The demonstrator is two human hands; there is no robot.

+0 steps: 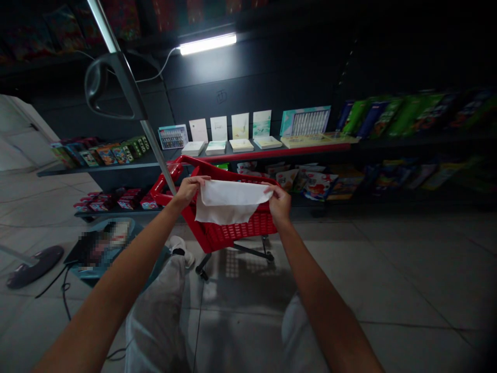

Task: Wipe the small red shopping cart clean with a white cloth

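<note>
A white cloth point(229, 203) hangs stretched between my two hands over a red wheeled shopping basket point(229, 233). My left hand point(189, 189) pinches the cloth's upper left corner, fingers closed on it. My right hand point(278, 201) grips the upper right corner the same way. The cloth sags in front of the basket's near wall. The basket's long metal handle point(128, 88) slants up to the left, ending in a dark grip loop. My legs in light trousers point(159, 311) show below my arms.
Dark shelves point(272, 151) behind the basket carry sketch pads, paint sets and coloured packages. A lit tube lamp point(207, 44) hangs above. On the tiled floor at the left stand a fan base point(34, 265) with cables and a teal tray point(104, 248).
</note>
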